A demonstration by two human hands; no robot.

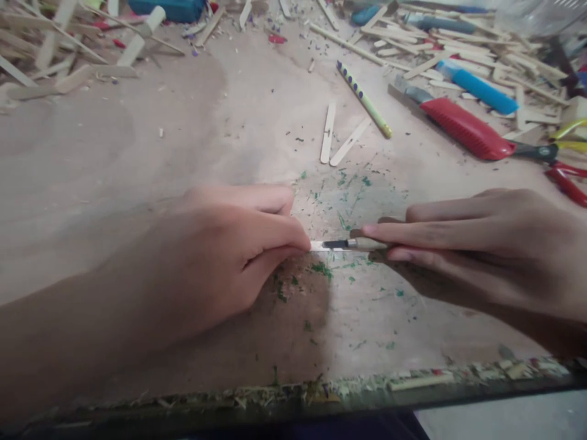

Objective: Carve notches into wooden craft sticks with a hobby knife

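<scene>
My left hand [247, 247] is closed in a pinch on a thin pale wooden stick [316, 245]; most of it is hidden by the fingers. From the other side, my right hand [477, 238] grips a slim craft knife [362, 244] with a tan handle, a metal collar and a dark blade. The blade lies along the stick, close to my left fingertips. Green shavings [322, 269] are scattered on the wooden board under both hands. Just beyond the hands lie two notched craft sticks, one upright in view [328, 134] and one slanted [349, 143].
A green pencil with dark dots [364, 101] lies beyond the sticks. To the right are a red-handled utility knife [468, 128], a blue-capped tool [481, 85], red-handled pliers [566, 174] and piled wood sticks [495, 55]. More sticks [55, 36] fill the far left. Shavings line the front edge.
</scene>
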